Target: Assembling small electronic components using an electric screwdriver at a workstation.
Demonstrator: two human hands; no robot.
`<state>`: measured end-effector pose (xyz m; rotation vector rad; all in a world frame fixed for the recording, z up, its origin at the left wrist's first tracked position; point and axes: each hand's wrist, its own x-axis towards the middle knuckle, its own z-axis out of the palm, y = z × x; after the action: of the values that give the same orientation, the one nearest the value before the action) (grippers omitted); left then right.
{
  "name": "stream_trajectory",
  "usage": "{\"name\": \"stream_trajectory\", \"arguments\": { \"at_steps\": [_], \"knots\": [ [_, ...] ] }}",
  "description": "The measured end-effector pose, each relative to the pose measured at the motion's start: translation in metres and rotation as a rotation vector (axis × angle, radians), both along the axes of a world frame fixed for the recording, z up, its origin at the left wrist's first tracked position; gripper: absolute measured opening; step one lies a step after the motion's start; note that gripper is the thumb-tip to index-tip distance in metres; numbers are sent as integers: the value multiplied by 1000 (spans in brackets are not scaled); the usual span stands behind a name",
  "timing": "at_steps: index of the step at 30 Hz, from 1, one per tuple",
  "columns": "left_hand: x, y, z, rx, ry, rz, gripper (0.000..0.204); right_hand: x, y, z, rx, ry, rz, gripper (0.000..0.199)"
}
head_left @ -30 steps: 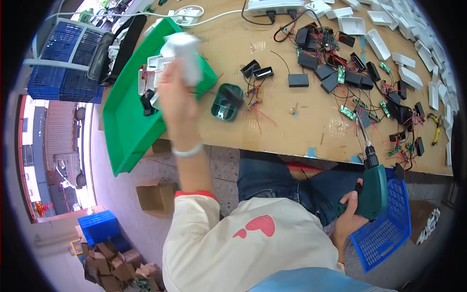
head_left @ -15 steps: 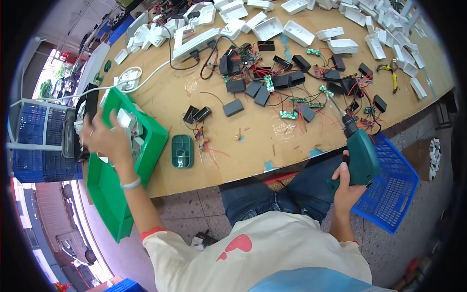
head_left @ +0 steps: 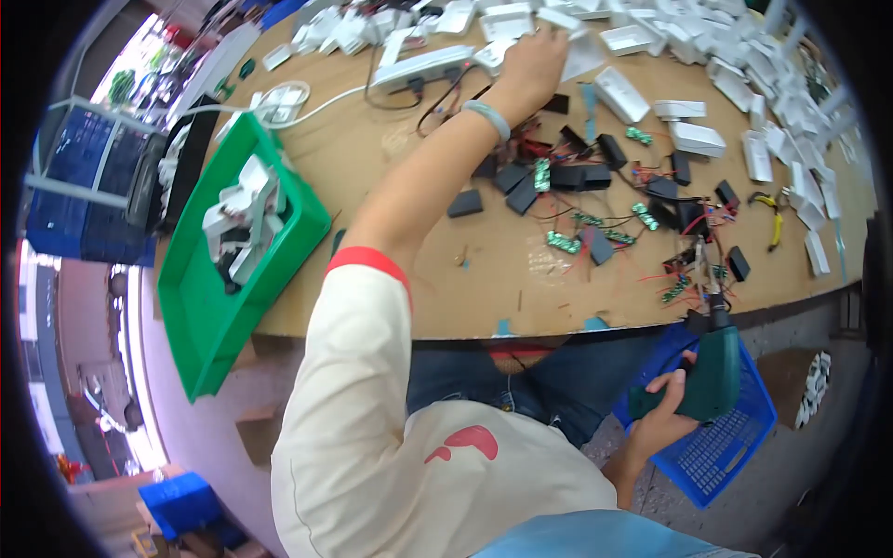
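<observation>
My left hand (head_left: 538, 67) is stretched across the table to its far side, fingers closed at the edge of a white plastic case (head_left: 583, 54) among several similar ones. Blur hides the exact contact. In my right hand (head_left: 665, 418) is a dark green power screwdriver (head_left: 714, 372), held low at the table's front edge with its bit pointing away from me. Beyond its bit lie black plastic boxes (head_left: 519, 193) and green circuit boards (head_left: 563, 242) with red wires. My left forearm covers part of the tabletop.
A green tray (head_left: 191, 325) holding white parts (head_left: 246, 219) overhangs the table's left edge. Below the right front edge sits a blue crate (head_left: 712, 460). Yellow-handled pliers (head_left: 775, 223) lie at the right. A white power strip (head_left: 423, 67) with cables stands at the back left.
My left hand has moved from beside the green tray to the white cases at the far side. The screwdriver in my right hand has come down and nearer. The whole view has shifted.
</observation>
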<state>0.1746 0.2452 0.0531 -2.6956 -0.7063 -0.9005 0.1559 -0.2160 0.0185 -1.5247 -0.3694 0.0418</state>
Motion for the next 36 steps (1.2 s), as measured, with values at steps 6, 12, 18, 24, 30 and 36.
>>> {"name": "stream_trajectory", "arguments": {
  "at_steps": [6,12,18,24,30,36],
  "knots": [
    [-166,-147,19,-97,81,-120,46,13,7,-3,9,38,83,38],
    [-220,-185,-36,-202,180,14,37,-8,21,-3,31,30,206,39],
    [-238,-184,-8,-109,-78,-51,33,-28,17,2,51,27,236,41],
    [-327,-170,11,-174,70,40,39,-34,15,9,34,36,210,36],
    [-328,-183,-7,-213,250,-184,39,-38,18,11,-38,42,294,39],
    [-308,-175,-29,-265,335,-214,17,-46,10,13,-18,19,323,37]
  ]
}}
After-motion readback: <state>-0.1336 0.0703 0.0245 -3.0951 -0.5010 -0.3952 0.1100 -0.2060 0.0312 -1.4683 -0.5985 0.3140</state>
